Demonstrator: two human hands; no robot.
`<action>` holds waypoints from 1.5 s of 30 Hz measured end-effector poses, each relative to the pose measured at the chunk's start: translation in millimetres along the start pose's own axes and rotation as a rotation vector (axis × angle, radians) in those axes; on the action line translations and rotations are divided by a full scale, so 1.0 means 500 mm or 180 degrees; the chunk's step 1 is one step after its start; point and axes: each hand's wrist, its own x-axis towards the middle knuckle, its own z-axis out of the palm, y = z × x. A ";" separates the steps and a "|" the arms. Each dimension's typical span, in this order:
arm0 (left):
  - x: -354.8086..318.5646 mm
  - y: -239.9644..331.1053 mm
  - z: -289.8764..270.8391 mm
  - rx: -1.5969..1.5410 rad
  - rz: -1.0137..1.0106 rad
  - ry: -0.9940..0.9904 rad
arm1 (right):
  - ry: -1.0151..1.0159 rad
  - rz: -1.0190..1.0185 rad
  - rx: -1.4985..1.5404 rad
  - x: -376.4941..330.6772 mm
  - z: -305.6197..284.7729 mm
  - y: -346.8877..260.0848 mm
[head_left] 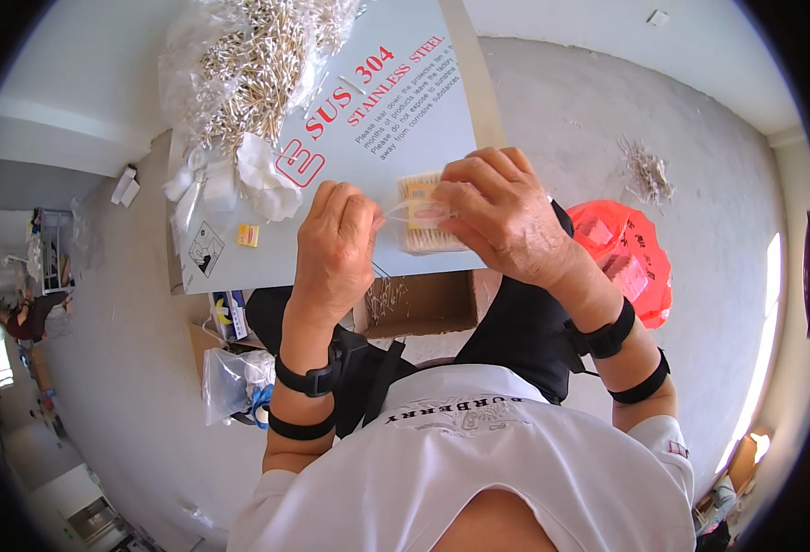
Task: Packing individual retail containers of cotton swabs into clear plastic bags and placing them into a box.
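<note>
Over the near edge of the metal-topped table point(423, 120), a clear bag of cotton swabs point(420, 237) with a yellow label lies flat, white tips showing in rows. My right hand point(515, 216) grips its right side, thumb and fingers closed on it. My left hand point(336, 239) is in a pinch at the left, on what looks like the bag's thin plastic end stretched towards it. A small yellow label card point(248, 235) lies on the table left of my left hand.
A heap of loose cotton swabs point(258, 74) in clear plastic covers the table's far left, beside crumpled white plastic point(267, 179). Below the edge stands a cardboard box point(423, 317) with swabs. A red bag point(649, 276) holds packs at right; scattered swabs point(646, 173) lie on the floor.
</note>
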 end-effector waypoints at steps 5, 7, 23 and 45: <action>0.003 -0.003 0.004 -0.0081 0.0002 0.0095 | 0.0116 -0.0028 0.0272 0.036 0.036 -0.023; 0.003 -0.005 0.004 -0.0104 -0.0007 0.0108 | 0.0072 -0.0071 0.0217 0.045 0.043 -0.029; 0.000 -0.015 0.013 -0.0277 0.0045 0.0069 | -0.0215 -0.0461 -0.0457 0.064 0.071 -0.024; -0.014 -0.046 0.002 -0.0443 -0.0187 0.0000 | -0.0568 -0.0585 -0.0743 0.026 0.032 0.034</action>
